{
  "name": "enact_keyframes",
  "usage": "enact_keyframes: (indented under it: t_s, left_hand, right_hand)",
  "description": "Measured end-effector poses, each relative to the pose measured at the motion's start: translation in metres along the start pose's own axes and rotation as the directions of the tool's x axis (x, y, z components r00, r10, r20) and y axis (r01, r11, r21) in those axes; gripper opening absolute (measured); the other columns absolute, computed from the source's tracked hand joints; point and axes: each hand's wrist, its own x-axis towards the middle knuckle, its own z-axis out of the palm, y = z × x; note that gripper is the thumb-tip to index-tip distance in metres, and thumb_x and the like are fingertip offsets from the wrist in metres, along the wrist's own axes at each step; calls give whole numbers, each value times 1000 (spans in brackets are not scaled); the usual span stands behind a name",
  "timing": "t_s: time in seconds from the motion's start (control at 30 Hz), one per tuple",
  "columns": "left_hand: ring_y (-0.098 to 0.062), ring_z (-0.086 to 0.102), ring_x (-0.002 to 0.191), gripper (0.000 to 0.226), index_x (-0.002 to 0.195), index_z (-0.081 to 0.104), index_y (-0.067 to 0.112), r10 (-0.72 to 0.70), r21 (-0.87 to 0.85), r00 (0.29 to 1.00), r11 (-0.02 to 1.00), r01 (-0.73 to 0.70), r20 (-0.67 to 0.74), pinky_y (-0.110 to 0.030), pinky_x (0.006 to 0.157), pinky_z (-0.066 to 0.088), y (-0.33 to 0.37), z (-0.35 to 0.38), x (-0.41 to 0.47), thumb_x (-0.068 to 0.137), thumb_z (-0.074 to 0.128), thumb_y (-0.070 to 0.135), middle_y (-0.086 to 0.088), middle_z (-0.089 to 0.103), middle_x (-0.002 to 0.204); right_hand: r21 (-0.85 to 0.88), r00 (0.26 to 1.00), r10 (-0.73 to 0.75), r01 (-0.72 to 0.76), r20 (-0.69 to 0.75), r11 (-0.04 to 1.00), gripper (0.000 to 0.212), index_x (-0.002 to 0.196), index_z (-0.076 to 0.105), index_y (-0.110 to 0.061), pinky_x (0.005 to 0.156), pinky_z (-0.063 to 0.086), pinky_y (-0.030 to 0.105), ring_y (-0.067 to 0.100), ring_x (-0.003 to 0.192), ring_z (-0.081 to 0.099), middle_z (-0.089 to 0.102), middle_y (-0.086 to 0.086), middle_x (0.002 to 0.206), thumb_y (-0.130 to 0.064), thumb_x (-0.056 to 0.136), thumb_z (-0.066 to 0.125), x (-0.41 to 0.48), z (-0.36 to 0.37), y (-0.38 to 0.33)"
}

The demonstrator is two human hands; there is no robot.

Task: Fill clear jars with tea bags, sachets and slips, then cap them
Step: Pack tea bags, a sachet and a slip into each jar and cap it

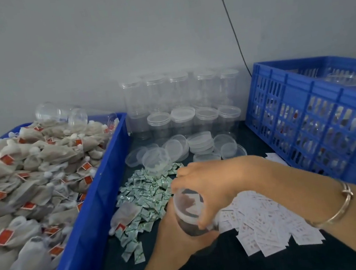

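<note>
your left hand (175, 236) wraps its fingers round the filled jar (188, 204); your right hand (211, 182) clasps its mouth. hold it steady and close it squarely.

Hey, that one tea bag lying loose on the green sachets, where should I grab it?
Probably pinch the tea bag by its middle, coming down from above: it lies flat on the sachet pile, with the blue bin's wall close on its left, so a side approach would likely scatter sachets.
</note>
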Motion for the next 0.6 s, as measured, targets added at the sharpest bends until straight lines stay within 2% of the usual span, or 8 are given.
enact_keyframes:
  t_s: [0.1, 0.17, 0.23, 0.3, 0.37, 0.43, 0.5, 0.6]
  left_hand:
    - [-4, 61, 109, 88, 121, 54, 23, -54, -18, 999, 998, 54, -2, -27, 93, 51, -8, -1, -2, 43, 89, 45, 6, 65, 116]
    - [-4, 61, 109, 92, 122, 52, 24, -88, -66, 996, 994, 89, 11, -22, 90, 51, -11, 2, -2, 41, 90, 45, 4, 64, 118]
    - [-7, 58, 115, 97, 129, 46, 25, -85, -83, 996, 993, 86, 12, -28, 95, 50, -11, 3, -1, 44, 91, 39, 5, 60, 123]
    - [-9, 56, 118, 98, 133, 42, 23, -66, -82, 997, 994, 68, 27, -33, 98, 48, -11, 3, -2, 50, 92, 32, 10, 59, 125]
    - [-12, 58, 117, 92, 130, 44, 21, -60, -97, 997, 993, 64, 48, -33, 98, 49, -12, 2, -1, 52, 92, 30, 9, 61, 122]
    - [-13, 59, 115, 90, 128, 44, 23, -56, -107, 997, 992, 62, 61, -33, 96, 50, -12, 3, -2, 52, 91, 28, 7, 62, 120]
    - [-14, 59, 115, 91, 129, 43, 25, -53, -115, 998, 992, 57, 41, -37, 96, 50, -11, 3, -2, 51, 91, 27, 5, 61, 121]
    - [-12, 56, 119, 96, 130, 41, 28, -47, -79, 999, 996, 48, 12, -35, 100, 48, -9, 4, -2, 48, 90, 38, 5, 58, 125]
  right_hand:
    - [68, 983, -161, 155, 89, 986, 71, 135, 48, -27, 89, 42, 28, 15, 122, 34, 37, -13, 125, 8, 77, 68, 0, -6, 0]
    - [96, 974, -181, 169, 133, 981, 74, 134, 50, -32, 95, 43, 32, 16, 129, 29, 34, -16, 131, 12, 77, 61, 0, -8, 1]
    - [131, 982, -100, 80, 157, 988, 73, 142, 41, -41, 105, 38, 36, 14, 137, 22, 26, -15, 148, -14, 84, 76, -2, -9, 7]
    - [110, 993, 73, -84, 94, 990, 73, 144, 40, -36, 96, 43, 32, 14, 126, 40, 34, -8, 147, -62, 82, 70, -3, -7, 7]
    - [-33, 975, 220, -221, -35, 975, 79, 115, 62, -15, 63, 43, 29, 15, 84, 59, 61, 1, 107, -85, 79, 47, 1, -3, 4]
    - [-147, 975, 217, -221, -46, 964, 77, 94, 63, -11, 53, 35, 29, 15, 67, 54, 59, -2, 81, -85, 78, 48, 5, -1, 1]
    - [-102, 989, 123, -115, 78, 988, 62, 123, 56, -19, 65, 48, 32, 18, 90, 57, 57, -3, 103, -61, 80, 72, 4, -8, -1]
    - [-78, 970, 24, -5, 240, 997, 94, 147, 27, -48, 96, 47, 42, 27, 138, 28, 21, -3, 153, -32, 75, 85, -1, -22, -3]
